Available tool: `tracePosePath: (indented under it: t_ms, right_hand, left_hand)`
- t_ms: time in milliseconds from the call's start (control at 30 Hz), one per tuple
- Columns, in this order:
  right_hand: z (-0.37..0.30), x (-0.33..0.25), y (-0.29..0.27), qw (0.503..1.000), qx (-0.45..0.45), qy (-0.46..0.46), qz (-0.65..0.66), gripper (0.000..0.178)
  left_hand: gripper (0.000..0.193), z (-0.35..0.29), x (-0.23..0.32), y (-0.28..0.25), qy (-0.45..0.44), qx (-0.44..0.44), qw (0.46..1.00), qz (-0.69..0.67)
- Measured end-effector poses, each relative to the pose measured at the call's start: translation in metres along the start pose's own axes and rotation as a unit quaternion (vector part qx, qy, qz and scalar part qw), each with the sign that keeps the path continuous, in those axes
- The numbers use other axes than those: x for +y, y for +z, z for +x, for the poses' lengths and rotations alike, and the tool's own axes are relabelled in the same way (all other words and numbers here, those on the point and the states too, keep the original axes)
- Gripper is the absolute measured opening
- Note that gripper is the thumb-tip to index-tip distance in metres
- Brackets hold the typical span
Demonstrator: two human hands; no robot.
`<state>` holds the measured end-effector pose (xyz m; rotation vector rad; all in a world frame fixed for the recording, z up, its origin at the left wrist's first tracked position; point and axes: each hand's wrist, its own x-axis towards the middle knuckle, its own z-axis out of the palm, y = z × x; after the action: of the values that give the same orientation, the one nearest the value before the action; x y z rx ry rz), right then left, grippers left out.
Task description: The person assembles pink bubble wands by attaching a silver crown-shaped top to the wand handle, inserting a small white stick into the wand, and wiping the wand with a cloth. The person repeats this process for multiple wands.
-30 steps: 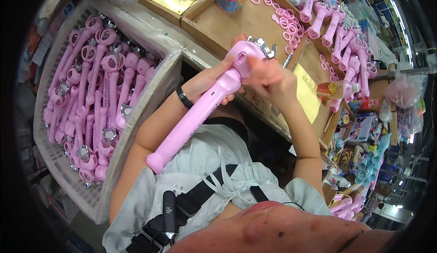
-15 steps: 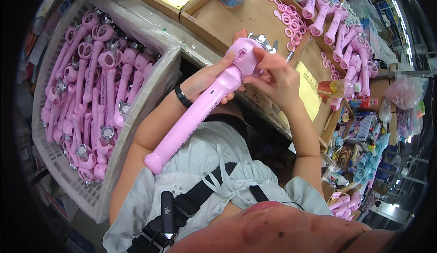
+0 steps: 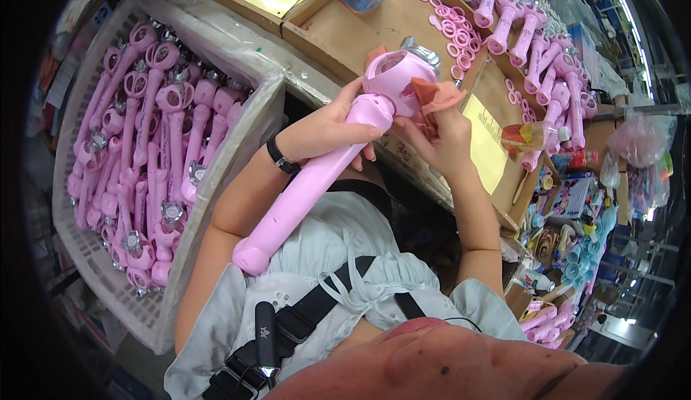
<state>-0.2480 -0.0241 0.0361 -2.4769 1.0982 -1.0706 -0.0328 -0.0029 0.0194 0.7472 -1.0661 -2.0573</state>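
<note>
A long pink plastic toy wand (image 3: 306, 195) lies slantwise across my front, its closed handle end near my left elbow. Its wide ring-shaped head (image 3: 392, 76) points away from me and bears a silver ornament (image 3: 423, 55) on the far side. My left hand (image 3: 335, 130) is wrapped round the wand just below the head. At the head's right side, my right hand (image 3: 443, 137) pinches a soft orange cloth-like piece (image 3: 439, 96) and presses it against the pink plastic. Some more orange shows behind the head.
A white crate (image 3: 169, 285) full of similar pink wands stands at my left. Ahead is a cardboard tray (image 3: 345, 29) with pink rings (image 3: 461, 33). Pink wand parts (image 3: 529, 33) pile up at the right, near a bottle (image 3: 529, 137) and a yellow sheet (image 3: 484, 148).
The wand has rolled about its length, so the ring opening of its head now shows and the small slots have turned away. The orange piece in my right hand has come into clearer view.
</note>
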Motion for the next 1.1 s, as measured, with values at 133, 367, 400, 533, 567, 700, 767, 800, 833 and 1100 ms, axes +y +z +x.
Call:
tracePosePath:
  t_ms: [133,367,400,533,567,700,767,800,833,1100]
  right_hand:
    - [-0.007,-0.003,0.009,0.998,0.003,0.063,-0.012,0.029]
    - [-0.013,-0.005,0.000,0.988,-0.070,0.004,-0.136,0.030]
    - [-0.013,-0.005,-0.001,0.988,-0.079,0.038,-0.131,0.029]
    - [-0.013,-0.004,0.002,0.989,-0.031,0.066,-0.125,0.028]
    - [-0.012,-0.003,0.004,0.989,-0.019,-0.001,-0.149,0.030]
    - [-0.013,0.002,0.005,0.989,-0.014,0.090,-0.117,0.033]
    - [-0.015,0.002,0.006,0.984,-0.013,0.163,-0.070,0.029]
    - [-0.015,0.002,0.005,0.988,-0.021,0.105,-0.111,0.033]
    - [-0.016,0.001,0.006,0.987,-0.030,0.049,-0.149,0.036]
    - [-0.024,0.007,0.007,0.988,0.020,0.052,-0.143,0.035]
  left_hand:
    - [0.084,0.001,0.007,0.003,0.001,0.019,0.996,0.084]
    - [0.089,0.004,0.006,0.009,0.013,0.029,0.992,0.119]
    - [0.088,0.004,0.005,0.010,0.020,0.031,0.990,0.134]
    - [0.081,0.005,0.000,0.008,0.005,0.054,0.991,0.118]
    - [0.078,0.006,-0.002,0.006,-0.010,0.057,0.994,0.097]
    - [0.058,0.012,-0.013,0.000,0.003,0.059,0.994,-0.089]
    - [0.057,0.014,-0.023,-0.001,-0.002,0.044,0.973,-0.228]
    - [0.056,0.015,-0.028,-0.002,0.010,0.019,0.954,-0.300]
    - [0.047,0.015,-0.032,-0.003,-0.079,0.018,0.917,-0.391]
    - [0.042,0.013,-0.021,-0.006,-0.087,-0.050,0.975,-0.199]
